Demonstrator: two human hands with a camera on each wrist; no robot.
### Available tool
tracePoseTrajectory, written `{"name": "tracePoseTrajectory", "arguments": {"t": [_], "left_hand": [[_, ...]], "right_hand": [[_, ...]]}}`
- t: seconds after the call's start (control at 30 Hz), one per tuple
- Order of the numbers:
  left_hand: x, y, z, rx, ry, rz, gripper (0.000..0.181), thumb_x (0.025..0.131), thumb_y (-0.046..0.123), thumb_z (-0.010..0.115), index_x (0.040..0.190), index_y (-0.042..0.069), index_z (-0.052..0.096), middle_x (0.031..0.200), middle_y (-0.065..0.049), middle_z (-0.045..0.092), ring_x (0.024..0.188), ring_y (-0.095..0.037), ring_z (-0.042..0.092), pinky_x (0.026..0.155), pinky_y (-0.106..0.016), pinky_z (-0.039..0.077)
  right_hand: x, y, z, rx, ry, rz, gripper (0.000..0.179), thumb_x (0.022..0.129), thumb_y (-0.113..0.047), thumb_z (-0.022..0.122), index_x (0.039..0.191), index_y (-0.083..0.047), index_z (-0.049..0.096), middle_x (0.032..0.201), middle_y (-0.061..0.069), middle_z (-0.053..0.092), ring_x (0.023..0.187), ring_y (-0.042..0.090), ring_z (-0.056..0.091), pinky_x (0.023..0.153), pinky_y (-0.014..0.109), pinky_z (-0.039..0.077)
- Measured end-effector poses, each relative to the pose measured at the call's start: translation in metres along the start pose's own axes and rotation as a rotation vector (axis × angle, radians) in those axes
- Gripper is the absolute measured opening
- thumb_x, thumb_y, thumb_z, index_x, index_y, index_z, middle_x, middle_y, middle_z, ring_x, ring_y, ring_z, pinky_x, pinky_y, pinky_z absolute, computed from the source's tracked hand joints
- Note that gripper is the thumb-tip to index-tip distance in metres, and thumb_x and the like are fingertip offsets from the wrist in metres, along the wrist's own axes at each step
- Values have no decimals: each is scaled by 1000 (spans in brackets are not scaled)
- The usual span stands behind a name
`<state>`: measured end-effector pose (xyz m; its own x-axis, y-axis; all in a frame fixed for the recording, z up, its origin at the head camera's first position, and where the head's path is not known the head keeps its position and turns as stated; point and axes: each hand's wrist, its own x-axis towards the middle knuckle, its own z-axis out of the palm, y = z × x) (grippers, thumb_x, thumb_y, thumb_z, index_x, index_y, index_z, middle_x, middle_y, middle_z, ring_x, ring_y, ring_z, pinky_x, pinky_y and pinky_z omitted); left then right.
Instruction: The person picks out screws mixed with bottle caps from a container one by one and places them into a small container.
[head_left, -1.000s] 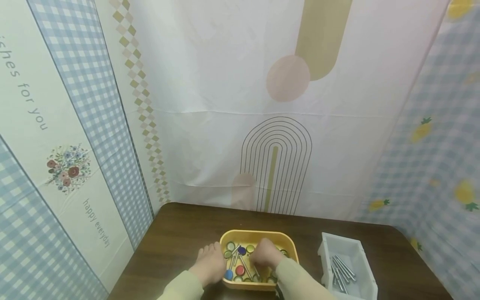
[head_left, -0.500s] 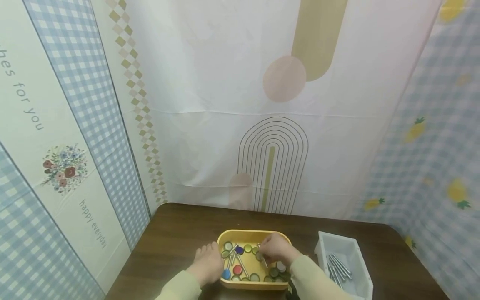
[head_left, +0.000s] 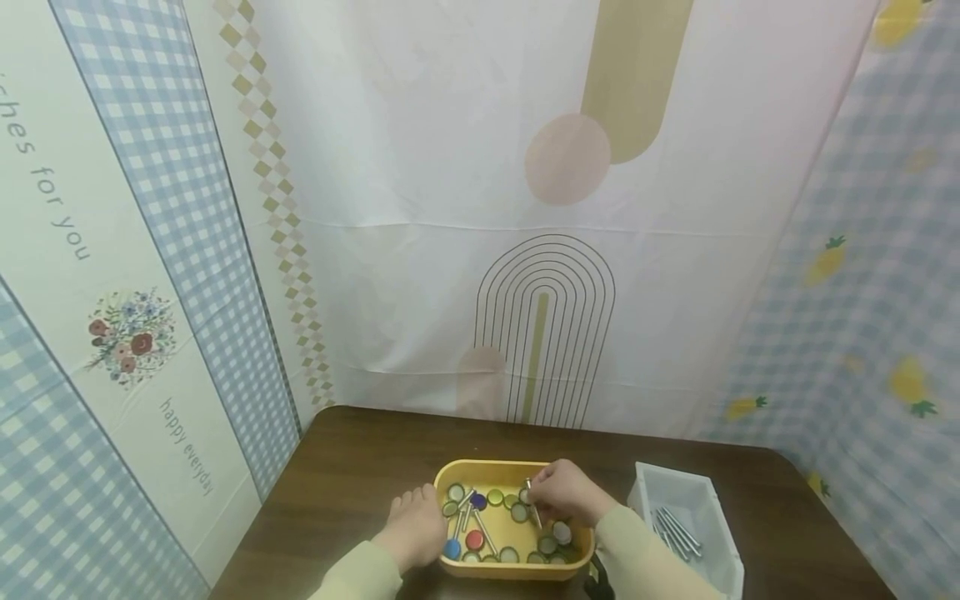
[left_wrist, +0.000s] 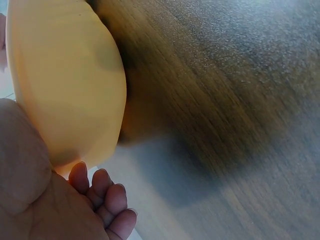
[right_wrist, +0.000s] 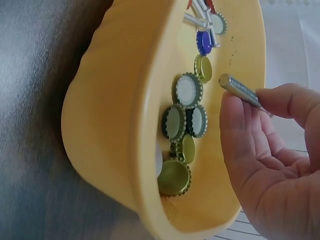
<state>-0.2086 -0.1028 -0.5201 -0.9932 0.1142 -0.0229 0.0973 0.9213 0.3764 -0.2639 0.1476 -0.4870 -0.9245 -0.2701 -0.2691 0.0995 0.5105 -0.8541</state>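
A yellow plastic tub (head_left: 517, 572) holds several bottle caps (right_wrist: 189, 91) in silver, gold, red and blue, with loose metal bolts (head_left: 484, 532) among them at its left. My left hand (head_left: 415, 527) grips the tub's left end, its fingers (left_wrist: 116, 199) curled beside the wall in the left wrist view. Over the tub's right half, my right hand (head_left: 572, 493) pinches one bolt (right_wrist: 241, 91) between thumb and fingertips. The bolt's threaded end points out of the grip, and its other end is hidden by the fingers.
A white bin (head_left: 647, 475) with several more bolts (head_left: 678, 533) stands to the right of the tub. Both rest on a dark wood table (head_left: 360, 467). Patterned cloth (head_left: 420, 283) hangs behind the table and at both sides.
My right hand has risen from among the caps and moved right inside the tub, with a bolt now showing in its grip. The left hand has stayed on the tub's left end.
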Motion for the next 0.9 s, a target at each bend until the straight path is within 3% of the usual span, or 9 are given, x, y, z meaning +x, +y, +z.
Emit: {"name": "tracePoseTrajectory", "arguments": {"t": [0.1,0.4,0.67,0.9], "left_hand": [[1,0,1,-1,-7,-3,30,90,17,51,107,-6,47,92,-18,50,92,-37,50,90,-57,35],[4,-3,5,0,-15,0,27,90,18,51,104,-4,47,88,-15,48,88,-34,48,87,-55,35],[3,-2,4,5,0,13,27,89,17,51,104,-5,46,88,-16,48,88,-35,49,86,-55,36],[2,-1,2,4,-2,10,28,89,17,51,105,-6,47,89,-16,48,89,-34,49,87,-55,36]], "right_hand": [[0,2,-4,10,-1,-11,8,79,-4,68,74,-1,62,74,8,62,60,17,60,60,38,55],[0,0,-15,28,-1,-21,12,81,-3,67,72,-2,60,85,12,65,65,18,62,62,37,55],[-1,5,-28,46,31,-8,9,82,-4,66,83,5,64,78,10,62,64,16,60,61,33,54],[-4,10,-40,100,37,-11,17,80,-2,67,92,10,63,86,16,63,69,19,60,65,35,55]]}}
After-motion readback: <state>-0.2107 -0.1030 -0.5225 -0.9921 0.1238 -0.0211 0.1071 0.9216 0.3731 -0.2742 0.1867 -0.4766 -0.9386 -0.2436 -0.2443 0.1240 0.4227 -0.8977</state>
